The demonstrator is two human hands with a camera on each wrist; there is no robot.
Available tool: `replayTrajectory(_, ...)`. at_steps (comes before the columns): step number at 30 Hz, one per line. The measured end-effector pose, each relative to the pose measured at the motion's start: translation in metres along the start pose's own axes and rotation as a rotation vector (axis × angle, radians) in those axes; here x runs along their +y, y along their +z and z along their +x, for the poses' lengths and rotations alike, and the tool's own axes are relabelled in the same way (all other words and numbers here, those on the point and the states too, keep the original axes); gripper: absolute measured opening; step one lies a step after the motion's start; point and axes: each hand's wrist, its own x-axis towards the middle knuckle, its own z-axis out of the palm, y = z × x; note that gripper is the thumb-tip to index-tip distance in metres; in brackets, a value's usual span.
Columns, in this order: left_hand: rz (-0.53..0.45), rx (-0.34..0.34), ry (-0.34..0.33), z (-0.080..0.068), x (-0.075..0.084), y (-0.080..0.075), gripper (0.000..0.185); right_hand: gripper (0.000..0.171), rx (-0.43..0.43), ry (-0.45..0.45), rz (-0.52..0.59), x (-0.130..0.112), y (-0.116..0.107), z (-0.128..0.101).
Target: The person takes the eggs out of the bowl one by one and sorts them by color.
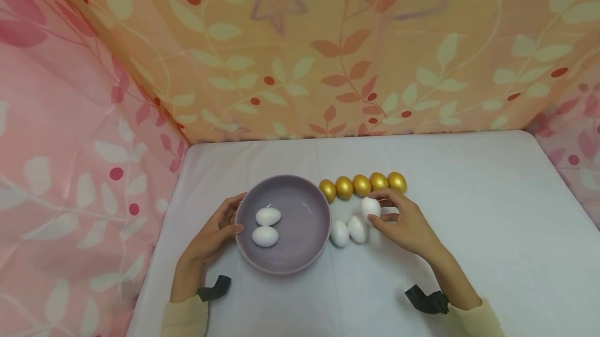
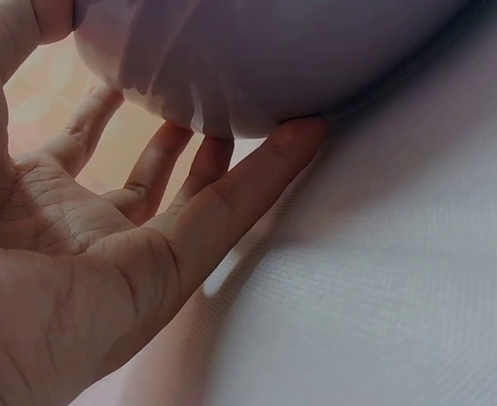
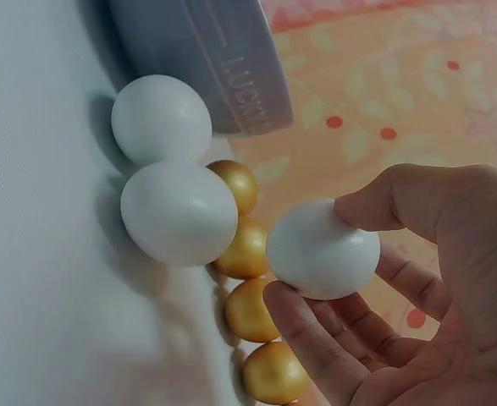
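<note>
right grip (image 1: 398, 220) pinching a white egg (image 1: 370, 208) clear of the worktop (image 1: 469, 233), left grip (image 1: 217, 230) fingers straight against the purple bowl (image 1: 300, 253) wall, two white eggs (image 1: 266, 226) inside, two loose white eggs (image 1: 348, 231) beside, gold eggs (image 1: 362, 185) in a row behind

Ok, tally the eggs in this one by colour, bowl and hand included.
White eggs: 5, two in the purple bowl, two on the table, one pinched by the right hand
Gold eggs: 5, in a row behind
Total: 10
</note>
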Motion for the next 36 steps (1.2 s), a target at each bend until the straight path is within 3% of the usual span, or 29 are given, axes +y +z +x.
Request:
replayTrajectory(7, -0.013, -0.021, 0.031, -0.001, 0.001, -0.002, 0.072, 0.043, 0.006, 0.036, -0.039, 0.008, 0.003, -0.003)
replayTrajectory(22, -0.018, 0.007, 0.018, 0.0, 0.001, -0.001, 0.072, 0.042, 0.015, 0.062, -0.149, 0.027, 0.012, -0.015)
replayTrajectory(36, -0.018, -0.004, -0.002, 0.0, 0.0, 0.0, 0.071, 0.042, -0.027, 0.096, -0.174, 0.024, 0.014, -0.017)
